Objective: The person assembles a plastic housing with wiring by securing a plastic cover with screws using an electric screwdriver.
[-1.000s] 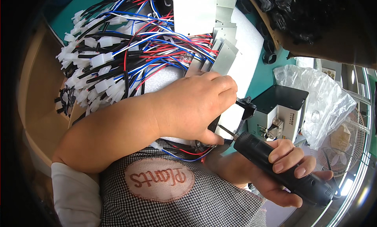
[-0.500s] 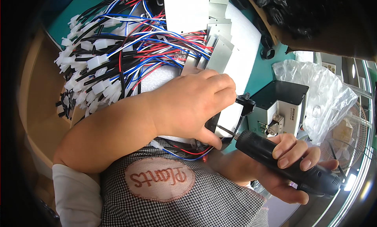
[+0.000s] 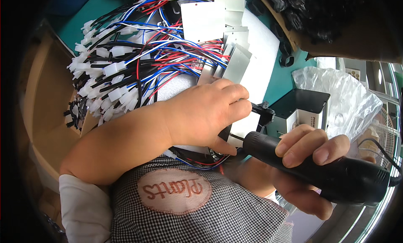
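Note:
My right hand (image 3: 312, 147) is wrapped round a black electric screwdriver (image 3: 268, 150), with a cord at its back end. Its thin bit (image 3: 236, 136) points left at a black part (image 3: 263, 112) under my left hand. Whether the tip sits in a screw is hidden. My left hand (image 3: 205, 115) is closed over that part, its thumb near the bit and its fingers on the far side; most of the part is covered. Beyond the knuckles lie overlapping silvery metal plates (image 3: 238, 64). Red, blue, white and black wires (image 3: 168, 54) run from there to the left.
Several white plastic connectors (image 3: 115, 68) end the wires, over a cardboard box (image 3: 40, 112). White foam (image 3: 260, 41) lies on a green table top (image 3: 275, 81). To the right are a black-and-silver device (image 3: 302, 102), a clear plastic bag (image 3: 336, 91) and a carton with black bagged items (image 3: 348, 45).
The screwdriver and my right hand have moved left and closer, and its back end now reaches farther right. My left hand has barely shifted.

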### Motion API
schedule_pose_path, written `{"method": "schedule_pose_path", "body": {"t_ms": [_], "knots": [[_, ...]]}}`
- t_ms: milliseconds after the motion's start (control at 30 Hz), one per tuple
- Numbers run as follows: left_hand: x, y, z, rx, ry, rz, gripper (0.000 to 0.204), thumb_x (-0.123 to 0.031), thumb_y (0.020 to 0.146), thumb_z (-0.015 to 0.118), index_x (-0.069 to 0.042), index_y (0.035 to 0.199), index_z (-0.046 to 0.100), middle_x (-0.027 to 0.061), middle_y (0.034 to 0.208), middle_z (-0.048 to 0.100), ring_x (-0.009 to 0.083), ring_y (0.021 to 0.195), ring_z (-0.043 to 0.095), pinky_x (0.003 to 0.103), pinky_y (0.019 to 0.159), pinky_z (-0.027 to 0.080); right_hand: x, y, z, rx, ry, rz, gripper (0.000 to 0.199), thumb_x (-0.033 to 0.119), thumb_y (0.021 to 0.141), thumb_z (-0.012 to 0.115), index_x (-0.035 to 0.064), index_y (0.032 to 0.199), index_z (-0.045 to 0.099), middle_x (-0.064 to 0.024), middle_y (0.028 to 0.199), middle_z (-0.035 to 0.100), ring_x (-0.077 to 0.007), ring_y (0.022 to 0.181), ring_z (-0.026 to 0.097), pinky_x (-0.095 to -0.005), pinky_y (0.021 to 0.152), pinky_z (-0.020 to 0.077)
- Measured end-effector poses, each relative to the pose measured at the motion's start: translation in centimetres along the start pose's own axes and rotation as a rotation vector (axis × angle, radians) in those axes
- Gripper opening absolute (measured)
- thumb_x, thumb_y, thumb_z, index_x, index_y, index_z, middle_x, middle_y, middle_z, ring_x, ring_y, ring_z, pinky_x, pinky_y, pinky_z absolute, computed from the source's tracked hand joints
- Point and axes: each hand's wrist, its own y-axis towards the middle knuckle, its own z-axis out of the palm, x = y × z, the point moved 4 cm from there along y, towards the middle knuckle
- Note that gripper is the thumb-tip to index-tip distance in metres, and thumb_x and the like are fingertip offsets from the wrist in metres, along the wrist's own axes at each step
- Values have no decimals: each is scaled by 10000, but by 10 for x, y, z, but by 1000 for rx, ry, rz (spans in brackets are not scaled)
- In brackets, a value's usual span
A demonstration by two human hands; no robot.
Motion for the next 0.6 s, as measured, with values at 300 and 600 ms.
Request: {"method": "schedule_pose_path", "body": {"t_ms": [300, 600], "knots": [[-3, -6, 1, -42, -25, -12, 571, -280, 510, 853, -30, 884, 501, 146, 1182, 525, 370, 1043, 527, 442, 864, 478, -16, -4, 30, 201, -30, -34, 835, 507, 889, 604, 105, 1472, 162, -141, 944, 519, -184, 533, 559, -291, 443, 504], [-5, -3, 0, -38, -86, 6, 715, -368, 506, 883, -4, 1010, 530, 152, 1149, 553, 341, 1018, 542, 421, 851, 478, 30, 11, -24, -55, 89, 26, 752, 420, 834, 703, -43, 1326, 372, -113, 952, 505, -147, 614, 552, -281, 519, 481]]}}
